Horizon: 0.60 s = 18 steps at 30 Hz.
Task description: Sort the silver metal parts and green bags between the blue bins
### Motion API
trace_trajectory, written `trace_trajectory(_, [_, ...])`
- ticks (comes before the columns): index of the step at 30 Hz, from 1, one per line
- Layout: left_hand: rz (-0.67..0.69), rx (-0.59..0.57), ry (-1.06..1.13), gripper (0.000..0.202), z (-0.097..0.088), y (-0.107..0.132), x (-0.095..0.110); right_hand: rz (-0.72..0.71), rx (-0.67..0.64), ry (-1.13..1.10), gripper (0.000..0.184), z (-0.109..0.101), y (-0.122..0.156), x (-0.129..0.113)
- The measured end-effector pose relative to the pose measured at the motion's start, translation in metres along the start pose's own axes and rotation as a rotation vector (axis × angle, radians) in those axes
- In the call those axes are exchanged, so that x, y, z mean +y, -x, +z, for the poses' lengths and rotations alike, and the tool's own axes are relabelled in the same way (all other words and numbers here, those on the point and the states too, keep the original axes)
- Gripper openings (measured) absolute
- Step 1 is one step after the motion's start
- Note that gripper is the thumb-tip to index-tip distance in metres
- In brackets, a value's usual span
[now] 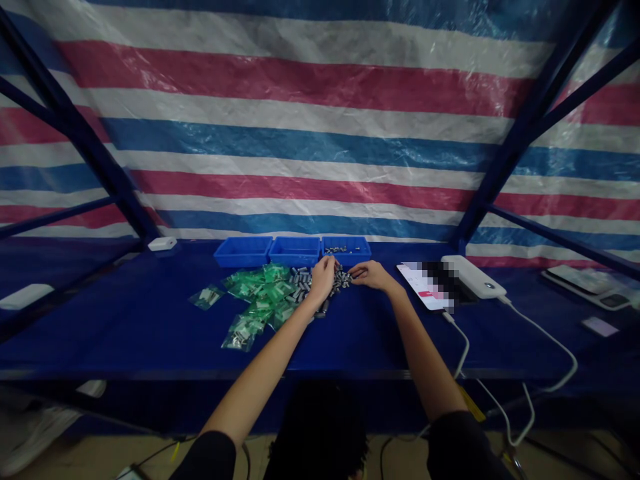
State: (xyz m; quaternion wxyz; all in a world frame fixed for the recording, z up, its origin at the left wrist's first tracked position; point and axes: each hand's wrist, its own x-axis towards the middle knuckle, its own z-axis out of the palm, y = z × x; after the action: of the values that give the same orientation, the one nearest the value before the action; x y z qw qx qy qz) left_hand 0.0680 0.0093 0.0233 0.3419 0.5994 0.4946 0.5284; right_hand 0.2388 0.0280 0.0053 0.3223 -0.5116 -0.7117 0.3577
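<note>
My left hand (pixel 324 275) is over a pile of small grey metal cylinders (pixel 301 281), its fingers pinched together; anything between them is hidden. At the pile's right side, my right hand (pixel 373 275) has its fingertips closed down at small shiny metal parts (pixel 343 280); what they grip is too small to make out. Left of the pile lie clear and green plastic bags (pixel 260 293) with small parts inside. Behind my hands, a blue bin (pixel 367 250) contains a few small metal pieces.
Two more blue bins (pixel 243 252) stand in the row on the blue table (pixel 165 320). To the right lie a phone (pixel 423 285), a white power bank (pixel 473 277) and white cables (pixel 567 353). A digital scale (pixel 590 287) sits farther right. Striped sheeting (pixel 310 187) hangs behind.
</note>
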Motion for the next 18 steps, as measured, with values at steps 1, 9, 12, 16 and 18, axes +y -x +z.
trace_trajectory(1, [0.002, -0.001, -0.002, 0.031, 0.0000, 0.0000, 0.0001, 0.005, 0.012, -0.004, 0.027, 0.0004, -0.0001, -0.0007])
trace_trajectory(9, [0.009, -0.010, -0.008, 0.029, -0.0004, 0.0006, -0.0005, 0.064, 0.085, -0.042, 0.040, 0.0000, 0.0016, -0.0030])
trace_trajectory(12, [0.014, -0.018, 0.003, 0.028, -0.0005, 0.0005, -0.0016, 0.070, 0.082, 0.008, 0.038, -0.0012, 0.0014, -0.0004])
trace_trajectory(16, [0.006, -0.026, 0.007, 0.026, -0.0002, 0.0002, -0.0020, 0.029, 0.092, 0.047, 0.030, -0.0026, 0.0015, 0.0008])
trace_trajectory(18, [0.006, -0.023, 0.006, 0.023, 0.0000, 0.0004, -0.0015, 0.004, 0.152, 0.059, 0.030, -0.0038, 0.0022, -0.0030])
